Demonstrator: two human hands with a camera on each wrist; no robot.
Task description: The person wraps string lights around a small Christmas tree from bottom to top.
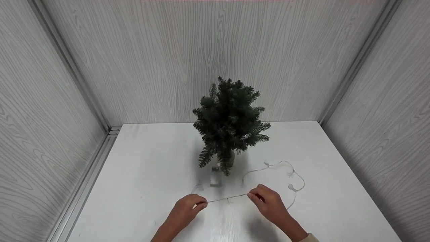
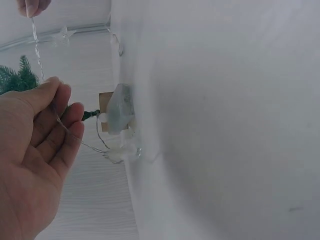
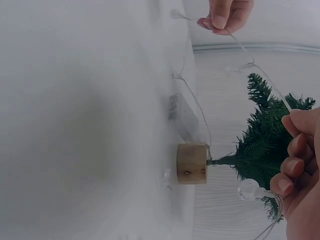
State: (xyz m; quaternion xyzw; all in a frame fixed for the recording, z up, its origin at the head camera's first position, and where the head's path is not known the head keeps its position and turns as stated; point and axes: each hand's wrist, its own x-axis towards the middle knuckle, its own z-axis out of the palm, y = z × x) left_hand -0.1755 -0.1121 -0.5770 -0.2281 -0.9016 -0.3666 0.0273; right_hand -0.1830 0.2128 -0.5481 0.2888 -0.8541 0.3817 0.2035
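A string of clear fairy lights point(image 1: 218, 200) is stretched between my two hands, above the white table. My left hand point(image 1: 185, 209) pinches the thin wire between thumb and forefinger; in the left wrist view, more wire point(image 2: 80, 142) trails below its fingers. The right hand point(image 1: 269, 203) pinches the same strand a short span away. In the right wrist view a clear round bulb point(image 3: 248, 190) hangs by that hand's lower fingers. Beyond both hands stands a small artificial fir tree point(image 1: 231, 116) on a round wooden base point(image 3: 191, 164).
A pale battery box point(image 1: 215, 177) lies in front of the tree's base. On the right, the rest of the strand point(image 1: 303, 183) curves over the white table point(image 1: 147, 168), with several bulbs along it. Grey wood-grain panels point(image 1: 154, 57) enclose the back and sides.
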